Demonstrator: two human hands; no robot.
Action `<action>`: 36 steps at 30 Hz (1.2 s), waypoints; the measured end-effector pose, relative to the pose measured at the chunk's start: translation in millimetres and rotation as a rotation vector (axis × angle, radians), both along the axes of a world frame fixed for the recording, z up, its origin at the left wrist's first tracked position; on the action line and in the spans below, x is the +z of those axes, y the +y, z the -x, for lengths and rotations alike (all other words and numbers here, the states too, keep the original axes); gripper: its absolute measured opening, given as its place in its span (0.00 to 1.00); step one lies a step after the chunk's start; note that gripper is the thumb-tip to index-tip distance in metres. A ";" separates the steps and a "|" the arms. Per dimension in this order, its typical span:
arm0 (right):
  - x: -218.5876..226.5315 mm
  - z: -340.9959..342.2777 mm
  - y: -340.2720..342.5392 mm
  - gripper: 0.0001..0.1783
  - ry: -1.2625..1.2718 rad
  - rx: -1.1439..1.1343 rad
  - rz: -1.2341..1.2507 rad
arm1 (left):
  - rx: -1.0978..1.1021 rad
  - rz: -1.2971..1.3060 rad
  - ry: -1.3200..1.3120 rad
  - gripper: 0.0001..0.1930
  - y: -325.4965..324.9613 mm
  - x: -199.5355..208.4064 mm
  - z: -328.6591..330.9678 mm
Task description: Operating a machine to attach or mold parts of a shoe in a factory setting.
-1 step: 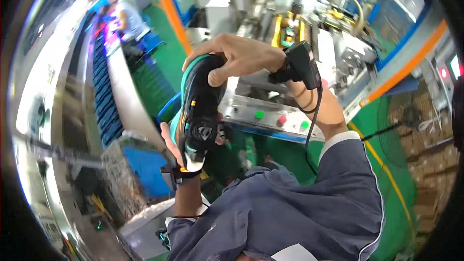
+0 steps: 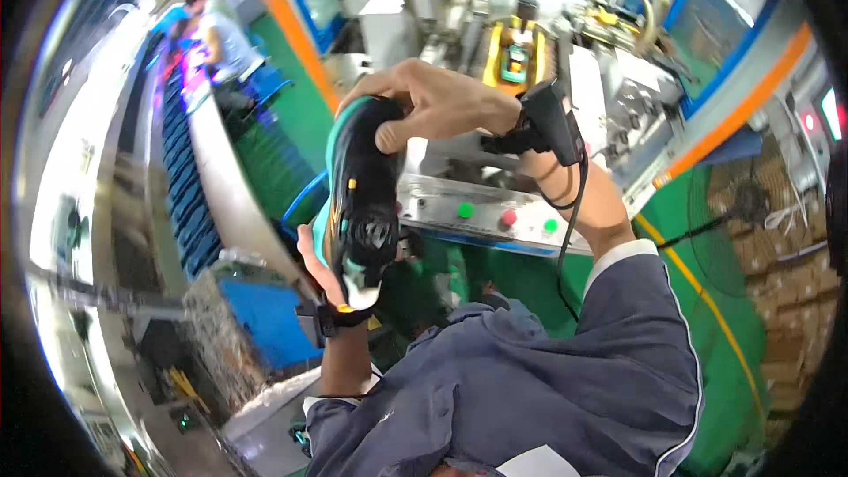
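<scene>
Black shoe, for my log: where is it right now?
In the head view, the black shoe is left of centre, its upper end in the right hand, its lower end in the left hand.

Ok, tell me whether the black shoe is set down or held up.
Held up: the right hand grips the black shoe at its far end, and the left hand cups its near end.

You see bright light | white glare [image 2: 75, 106] far left | purple glow [image 2: 193, 75] upper left | black shoe [image 2: 360, 181] slightly blurred | rim bent, black
</scene>
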State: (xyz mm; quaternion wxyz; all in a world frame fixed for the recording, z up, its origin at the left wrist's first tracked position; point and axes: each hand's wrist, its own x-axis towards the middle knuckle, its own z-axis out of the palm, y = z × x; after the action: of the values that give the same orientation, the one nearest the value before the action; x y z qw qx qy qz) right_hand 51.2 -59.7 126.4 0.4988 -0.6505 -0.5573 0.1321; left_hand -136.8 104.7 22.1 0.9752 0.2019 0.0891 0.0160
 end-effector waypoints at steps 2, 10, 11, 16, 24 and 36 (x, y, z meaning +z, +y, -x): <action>-19.2 -14.6 -44.2 0.26 0.035 -0.326 -0.059 | 0.015 -0.038 -0.045 0.42 -33.8 -20.3 -41.3; -119.6 -19.9 -160.5 0.31 0.714 -0.573 -0.319 | -0.041 -0.328 -0.095 0.28 -143.5 -32.3 -147.3; -124.3 -18.4 -166.7 0.33 0.650 -0.609 -0.299 | -0.087 -0.353 -0.082 0.28 -161.1 -24.7 -152.4; -151.3 -18.3 -192.5 0.37 0.879 -0.970 -0.534 | -0.171 -0.908 -0.288 0.30 -200.7 -65.2 -191.2; -141.6 -52.0 -292.8 0.30 0.414 -1.487 -0.447 | -0.293 -1.386 -0.142 0.33 -229.6 -120.4 -399.1; -107.9 -14.9 -311.2 0.29 0.196 -1.899 -0.193 | -0.316 -0.706 -0.129 0.15 -292.9 -110.5 -422.6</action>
State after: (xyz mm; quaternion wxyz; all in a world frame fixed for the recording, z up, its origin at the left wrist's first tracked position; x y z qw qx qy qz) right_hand 66.1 -370.8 18.5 0.4937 -0.7729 0.2379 -0.3199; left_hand 285.7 -188.2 -88.5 0.8398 0.5349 -0.0155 -0.0919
